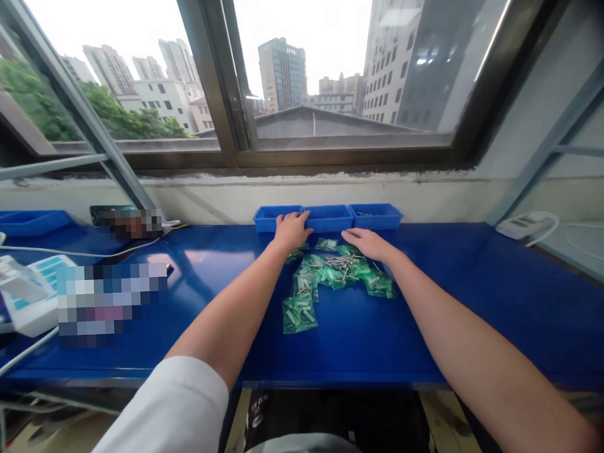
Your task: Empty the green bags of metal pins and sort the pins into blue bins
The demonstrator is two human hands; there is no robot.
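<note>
My left hand (293, 231) reaches to the front of the left blue bin (265, 223) and the middle blue bin (331, 218), its fingers spread and nothing seen in them. On the right, my right hand (367, 243) rests low by the far edge of the pile, fingers stretched out to the left. Between my forearms lie several green-tinted clear plastic bags (299, 313) with small metal parts inside. Loose metal pins or screws (341, 265) are heaped on top of the bags. The right blue bin (382, 217) holds some small dark parts.
The blue table (367, 344) runs up to the wall under a window. At the left stand a white power strip (32, 292) with cables, a phone-like device (126, 221) and another blue tray (26, 222). A white adapter (527, 224) lies at the right.
</note>
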